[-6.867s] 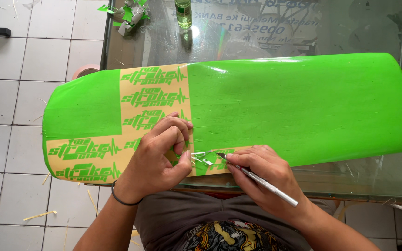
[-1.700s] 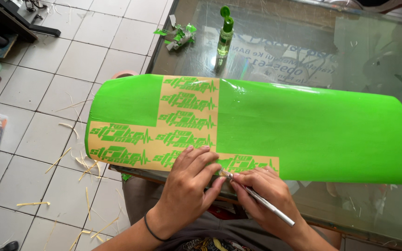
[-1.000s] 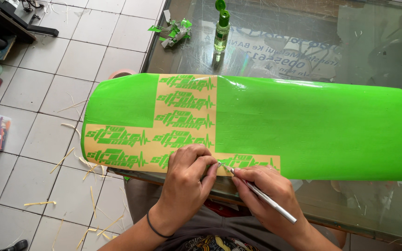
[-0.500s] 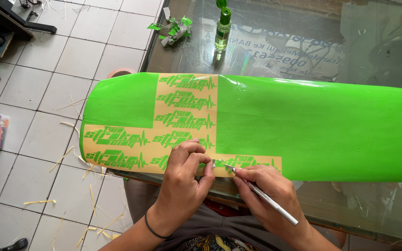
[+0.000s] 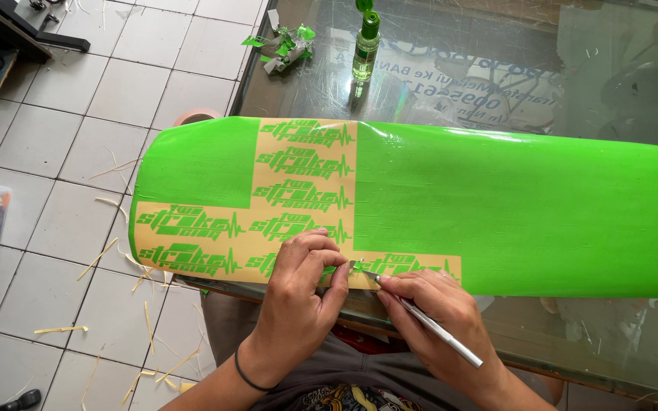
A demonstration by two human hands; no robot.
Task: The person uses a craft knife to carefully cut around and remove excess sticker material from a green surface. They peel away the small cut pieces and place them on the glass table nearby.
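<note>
The green sheet (image 5: 512, 213) lies bare right of the hands. Beyond it, a spray bottle (image 5: 365, 47) and crumpled scraps (image 5: 283, 44) stand on the worktop (image 5: 496, 68).

Green vinyl sheet (image 5: 512, 205) looks glossy & smooth; tan backing (image 5: 306, 190) matt, paper-like. Craft knife (image 5: 428, 323) prob. metal w/ satin handle. Table top (image 5: 496, 68) is scratched, reflective glass.

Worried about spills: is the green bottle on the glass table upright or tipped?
Upright. The green bottle stands on its base on the glass table, cap at the top.
</note>
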